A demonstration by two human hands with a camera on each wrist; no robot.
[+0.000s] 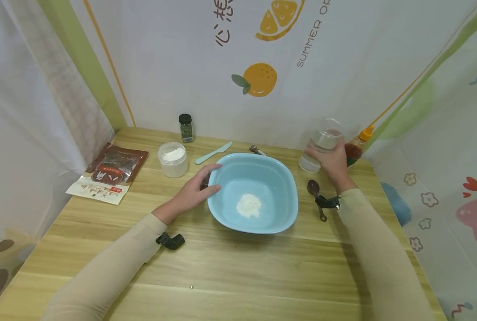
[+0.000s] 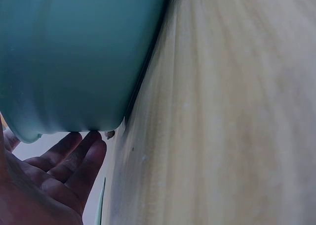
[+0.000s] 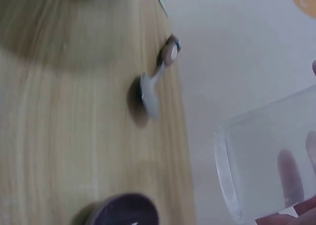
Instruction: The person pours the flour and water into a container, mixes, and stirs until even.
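A light blue bowl with a mound of white powder inside rests on the wooden table. My left hand holds its left side, thumb over the rim; in the left wrist view the fingers of that hand lie against the outer wall of the bowl. At the back right my right hand grips a clear glass with clear liquid, tilted slightly. The right wrist view shows the glass with fingertips around it, raised off the table.
A jar of white powder, a black-capped bottle, a pale blue knife and packets are left and behind. A small metal spoon lies behind the bowl. Right are a dark spoon and an orange-capped bottle.
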